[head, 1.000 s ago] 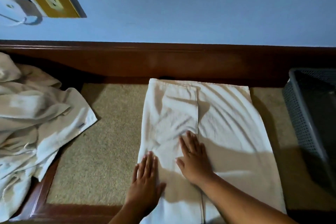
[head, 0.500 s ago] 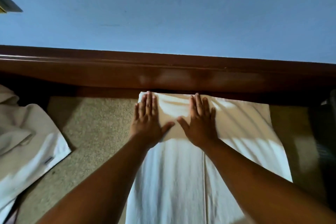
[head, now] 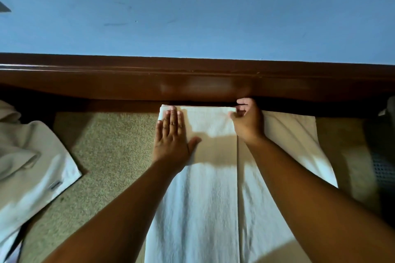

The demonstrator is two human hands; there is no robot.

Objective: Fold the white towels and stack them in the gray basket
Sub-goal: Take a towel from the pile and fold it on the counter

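Observation:
A white towel (head: 205, 198) lies lengthwise on the beige mat, its left part folded over onto the rest. My left hand (head: 172, 136) presses flat on the folded flap near its far left corner, fingers straight. My right hand (head: 248, 119) pinches the flap's far right corner at the towel's far edge, fingers curled. The gray basket (head: 384, 168) shows only as a mesh sliver at the right edge.
A heap of unfolded white towels (head: 32, 166) lies at the left. The beige mat (head: 111, 156) sits in a dark wooden frame, with a wooden rail (head: 192, 83) along the far side under a blue wall.
Both hands slid from the towel's near end up to its far edge. The right hand, flat half a second ago, now pinches the flap's far corner. The view tilted upward.

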